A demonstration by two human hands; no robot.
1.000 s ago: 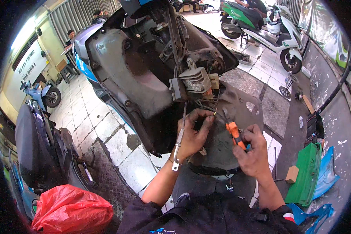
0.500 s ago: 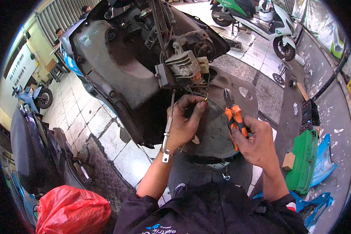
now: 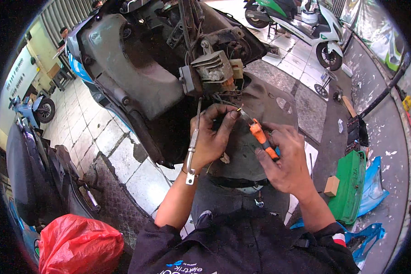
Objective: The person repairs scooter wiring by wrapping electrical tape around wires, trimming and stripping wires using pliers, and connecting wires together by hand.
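Stripped scooter: filled the space ahead of me.
Dark floorboard: lay below, mostly bare toward its right edge.
Right hand: closed round orange-handled pliers.
Left hand: pinched a wire, scooter parts crowding just beyond.
Wire: yellow-tipped, jutted beside the pliers' nose; contact, I couldn't tell.

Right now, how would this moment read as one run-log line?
left hand: pinching yellow wire | right hand: holding orange pliers | pliers' tip: near wire | ahead: scooter
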